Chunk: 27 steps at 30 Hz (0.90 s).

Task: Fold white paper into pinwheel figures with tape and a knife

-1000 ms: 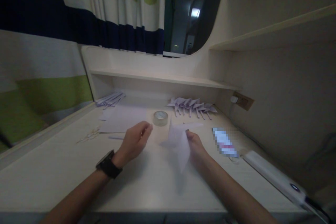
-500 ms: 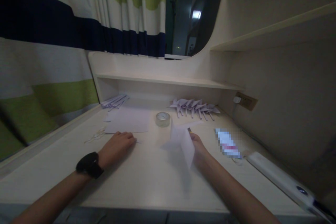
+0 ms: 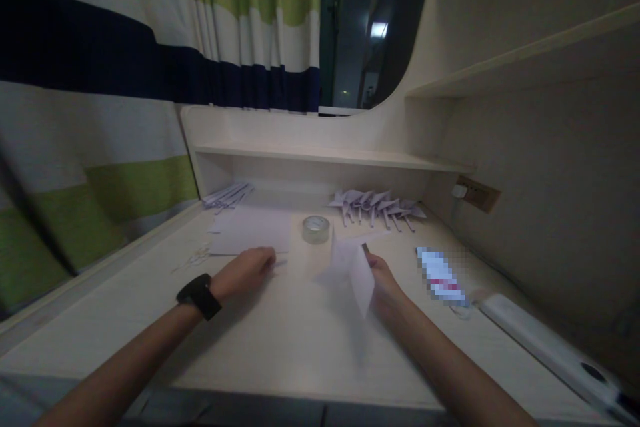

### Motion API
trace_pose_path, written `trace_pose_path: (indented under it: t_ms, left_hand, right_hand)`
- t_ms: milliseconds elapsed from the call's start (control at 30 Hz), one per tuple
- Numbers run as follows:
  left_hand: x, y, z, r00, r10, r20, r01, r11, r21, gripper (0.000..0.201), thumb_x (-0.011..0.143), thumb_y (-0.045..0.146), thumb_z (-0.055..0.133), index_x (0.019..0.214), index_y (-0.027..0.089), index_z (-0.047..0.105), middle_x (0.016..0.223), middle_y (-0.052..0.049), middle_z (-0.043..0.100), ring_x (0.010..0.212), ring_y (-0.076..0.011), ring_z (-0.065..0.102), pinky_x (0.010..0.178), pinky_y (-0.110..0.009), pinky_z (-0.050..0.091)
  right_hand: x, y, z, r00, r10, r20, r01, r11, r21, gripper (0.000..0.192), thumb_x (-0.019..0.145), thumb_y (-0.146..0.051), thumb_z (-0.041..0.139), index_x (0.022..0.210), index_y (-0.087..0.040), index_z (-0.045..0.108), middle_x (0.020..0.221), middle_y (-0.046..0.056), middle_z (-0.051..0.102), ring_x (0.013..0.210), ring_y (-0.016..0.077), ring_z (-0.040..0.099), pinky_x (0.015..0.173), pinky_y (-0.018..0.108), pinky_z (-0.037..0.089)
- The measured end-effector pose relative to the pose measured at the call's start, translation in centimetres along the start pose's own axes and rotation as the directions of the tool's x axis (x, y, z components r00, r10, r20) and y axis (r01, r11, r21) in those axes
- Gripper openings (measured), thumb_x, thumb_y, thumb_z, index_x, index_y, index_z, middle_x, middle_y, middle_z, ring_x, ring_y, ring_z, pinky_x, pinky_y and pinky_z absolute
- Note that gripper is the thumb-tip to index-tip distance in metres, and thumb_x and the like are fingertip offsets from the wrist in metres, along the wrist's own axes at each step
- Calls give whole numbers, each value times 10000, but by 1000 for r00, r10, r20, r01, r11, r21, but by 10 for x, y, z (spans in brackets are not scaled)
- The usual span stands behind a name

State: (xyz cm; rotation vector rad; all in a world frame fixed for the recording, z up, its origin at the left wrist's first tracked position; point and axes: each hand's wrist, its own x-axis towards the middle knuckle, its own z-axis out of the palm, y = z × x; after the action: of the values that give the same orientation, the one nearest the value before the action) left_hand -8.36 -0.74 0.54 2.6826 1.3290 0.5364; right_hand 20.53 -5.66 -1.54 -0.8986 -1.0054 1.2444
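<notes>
My left hand (image 3: 253,268), with a black watch (image 3: 199,295) on the wrist, has its fingers curled just above the desk. From its fingertips sticks a thin pale strip (image 3: 281,262), too small to name surely. My right hand (image 3: 383,280) grips a white paper sheet (image 3: 361,280) with bent, spread flaps. The narrow end of a dark object (image 3: 365,249) shows at the same fingers; its kind I cannot make out. Between and beyond the hands stands a roll of clear tape (image 3: 315,229). Flat white paper sheets (image 3: 250,233) lie just behind my left hand.
Several paper pinwheels (image 3: 375,205) lie at the back right, and rolled paper sticks (image 3: 229,196) at the back left. Small pale sticks (image 3: 193,257) lie left of the sheets. A phone (image 3: 443,277) and a long white power strip (image 3: 540,340) line the right side.
My left hand has moved right, toward the middle, with the thin strip at its fingertips. My right hand still holds the paper. The whole view has shifted slightly.
</notes>
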Motion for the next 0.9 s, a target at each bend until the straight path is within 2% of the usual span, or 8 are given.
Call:
trace_pose_path:
  t_ms: [67, 133, 233, 300, 400, 500, 600, 900]
  left_hand:
    - [5, 18, -2, 995, -55, -77, 32, 961, -276, 216, 851, 279, 446, 968, 160, 583, 871, -69, 644, 686, -164, 623, 659, -284, 469]
    - [12, 43, -3, 987, -132, -96, 60, 841, -538, 290, 865, 344, 460, 1052, 153, 574, 911, -76, 651, 646, -154, 655, 618, -268, 497]
    - [23, 79, 2, 990, -109, -88, 12, 692, -721, 327, 836, 365, 522, 1058, 141, 608, 898, -78, 667, 619, -158, 664, 562, -259, 514]
    - [31, 96, 9, 998, -39, -55, -18, 630, -776, 324, 833, 341, 532, 1068, 142, 632, 957, -89, 668, 606, -139, 655, 546, -256, 525]
    - [42, 107, 23, 998, -33, -50, -20, 597, -802, 355, 819, 321, 542, 1127, 169, 633, 1090, -112, 635, 605, -132, 642, 420, -217, 487]
    - [48, 106, 34, 995, -85, -50, 12, 603, -798, 365, 810, 299, 546, 1131, 157, 645, 869, -84, 672, 557, -127, 604, 380, -198, 451]
    - [49, 103, 38, 993, -113, -31, 41, 586, -809, 371, 804, 277, 547, 1136, 147, 649, 649, -25, 617, 475, -100, 527, 387, -196, 433]
    - [42, 111, 28, 981, -192, -34, 82, 563, -823, 362, 838, 301, 499, 1102, 117, 664, 679, -37, 615, 470, -86, 481, 393, -194, 407]
  right_hand:
    - [5, 6, -3, 1000, 1, -31, -1, 1000, 20, 246, 523, -211, 773, 761, -158, 741, 656, 84, 710, 581, 237, 659, 557, 332, 516]
    - [9, 11, -6, 997, -40, -71, 40, 999, 5, 267, 527, -233, 779, 782, -159, 742, 674, 85, 715, 632, 249, 665, 587, 342, 518]
    - [13, 15, -8, 978, -165, -129, 153, 983, -99, 241, 563, -295, 764, 770, -175, 743, 719, 80, 723, 724, 255, 660, 646, 349, 515]
    - [13, 13, -9, 955, -245, -165, 214, 959, -188, 210, 589, -321, 742, 752, -189, 744, 730, 69, 722, 739, 246, 648, 656, 341, 506]
    - [11, 6, -7, 924, -323, -206, 262, 925, -275, 152, 621, -299, 707, 731, -199, 737, 734, 52, 715, 695, 219, 625, 651, 325, 486]
    - [7, -1, -4, 901, -372, -224, 288, 898, -333, 109, 641, -277, 688, 709, -201, 727, 724, 36, 702, 669, 196, 603, 652, 309, 469]
    - [5, -4, -4, 886, -409, -219, 300, 865, -403, 102, 653, -284, 681, 694, -200, 722, 706, 32, 693, 674, 191, 592, 646, 296, 462]
    - [6, 0, -5, 877, -409, -250, 293, 870, -396, 96, 649, -258, 681, 713, -200, 724, 710, 23, 683, 665, 178, 587, 631, 283, 447]
